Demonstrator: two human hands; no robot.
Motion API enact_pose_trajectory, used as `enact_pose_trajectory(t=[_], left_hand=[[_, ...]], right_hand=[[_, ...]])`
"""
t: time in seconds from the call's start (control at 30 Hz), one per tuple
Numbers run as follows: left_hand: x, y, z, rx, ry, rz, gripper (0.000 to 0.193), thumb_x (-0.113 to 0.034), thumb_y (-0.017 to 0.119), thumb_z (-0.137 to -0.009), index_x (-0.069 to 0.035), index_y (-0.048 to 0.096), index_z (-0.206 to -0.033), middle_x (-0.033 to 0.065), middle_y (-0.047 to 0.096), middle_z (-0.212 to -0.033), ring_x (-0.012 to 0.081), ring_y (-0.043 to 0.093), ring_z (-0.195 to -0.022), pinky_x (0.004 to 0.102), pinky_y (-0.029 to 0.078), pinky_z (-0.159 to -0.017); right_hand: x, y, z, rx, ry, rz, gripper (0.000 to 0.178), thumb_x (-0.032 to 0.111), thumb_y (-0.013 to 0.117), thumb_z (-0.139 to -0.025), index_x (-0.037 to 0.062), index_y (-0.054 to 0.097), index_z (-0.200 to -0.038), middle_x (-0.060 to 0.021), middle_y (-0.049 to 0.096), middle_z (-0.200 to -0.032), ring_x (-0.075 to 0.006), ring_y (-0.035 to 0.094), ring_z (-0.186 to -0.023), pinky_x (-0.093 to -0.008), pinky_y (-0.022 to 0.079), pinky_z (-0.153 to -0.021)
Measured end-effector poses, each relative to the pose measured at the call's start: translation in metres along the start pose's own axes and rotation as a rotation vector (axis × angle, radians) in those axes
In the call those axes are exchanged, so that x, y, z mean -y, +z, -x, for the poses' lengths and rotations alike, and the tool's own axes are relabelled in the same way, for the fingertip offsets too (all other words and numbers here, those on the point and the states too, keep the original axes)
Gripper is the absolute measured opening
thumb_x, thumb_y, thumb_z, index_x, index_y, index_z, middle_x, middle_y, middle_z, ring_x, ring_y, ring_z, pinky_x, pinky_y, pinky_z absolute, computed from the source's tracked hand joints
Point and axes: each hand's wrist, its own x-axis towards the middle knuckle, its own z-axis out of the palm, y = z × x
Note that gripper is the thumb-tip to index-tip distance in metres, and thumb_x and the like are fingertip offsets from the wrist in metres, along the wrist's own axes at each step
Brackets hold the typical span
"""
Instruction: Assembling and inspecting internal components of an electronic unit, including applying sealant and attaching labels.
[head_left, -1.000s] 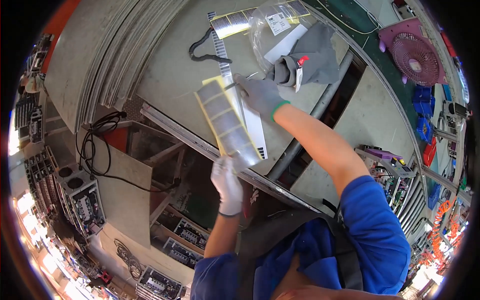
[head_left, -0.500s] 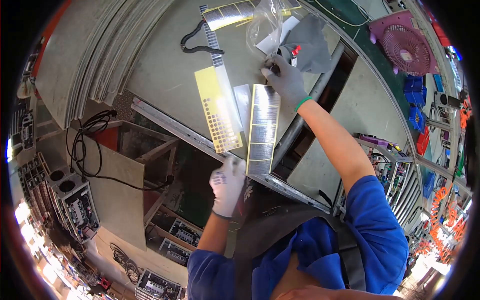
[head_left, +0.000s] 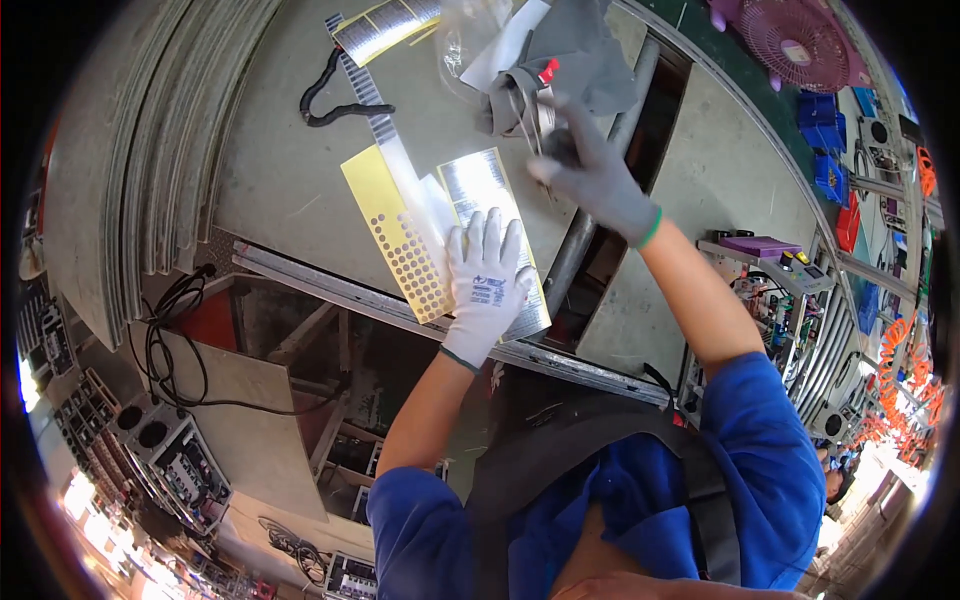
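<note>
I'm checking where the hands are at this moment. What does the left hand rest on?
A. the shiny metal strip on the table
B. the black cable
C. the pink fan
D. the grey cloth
A: the left hand, in a white glove, lies flat on the shiny strip beside the yellow perforated strip, while the right hand reaches toward the grey cloth.
</note>
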Motion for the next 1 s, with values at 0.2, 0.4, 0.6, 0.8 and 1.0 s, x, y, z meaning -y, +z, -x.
enact_pose_trajectory(t=[0.2,0.4,0.6,0.8,1.0], left_hand=[[0.010,-0.011,-0.028,-0.289,0.016,0.120,0.051,-0.031,0.073,-0.080,-0.004,0.067,-0.123,0.0158,0.061,-0.134,0.0333,0.061,-0.115,0.0465,0.051,-0.090],[0.022,0.006,-0.041,-0.263,-0.112,0.234,0.046,-0.023,0.072,-0.084,-0.003,0.065,-0.125,0.0176,0.062,-0.132,0.0368,0.063,-0.108,0.0460,0.049,-0.094],[0.025,0.006,-0.056,-0.397,-0.246,0.241,0.036,-0.023,0.066,-0.089,-0.007,0.065,-0.122,0.0150,0.060,-0.113,0.0347,0.061,-0.100,0.0461,0.048,-0.089],[0.026,-0.007,-0.066,-0.179,-0.382,0.304,0.043,-0.025,0.073,-0.087,-0.012,0.070,-0.127,0.0151,0.061,-0.114,0.0330,0.060,-0.106,0.0435,0.048,-0.094],[0.030,-0.010,-0.073,-0.256,-0.311,0.218,0.033,-0.026,0.073,-0.085,-0.015,0.075,-0.116,0.0101,0.062,-0.110,0.0299,0.060,-0.102,0.0435,0.048,-0.092]], right_hand=[[-0.086,0.007,0.031,0.141,0.466,0.024,0.021,0.022,0.067,-0.094,0.0054,0.064,-0.107,-0.0066,0.061,-0.076,-0.0160,0.064,-0.071,-0.0310,0.051,-0.066],[-0.076,0.030,0.029,-0.051,0.034,0.567,0.026,0.028,0.060,-0.097,0.0064,0.060,-0.110,-0.0199,0.067,-0.082,-0.0407,0.067,-0.074,-0.0476,0.053,-0.069],[-0.047,0.041,0.013,0.165,0.254,0.906,0.020,0.023,0.055,-0.094,0.0060,0.060,-0.102,-0.0171,0.072,-0.089,-0.0384,0.071,-0.085,-0.0496,0.054,-0.077],[-0.033,0.040,0.006,0.215,0.277,0.963,0.021,0.022,0.057,-0.092,0.0063,0.061,-0.106,-0.0180,0.072,-0.089,-0.0378,0.072,-0.087,-0.0482,0.055,-0.079],[-0.056,0.043,0.006,0.148,0.296,0.836,0.023,0.023,0.058,-0.092,0.0050,0.061,-0.106,-0.0210,0.072,-0.091,-0.0393,0.071,-0.091,-0.0490,0.055,-0.082]])
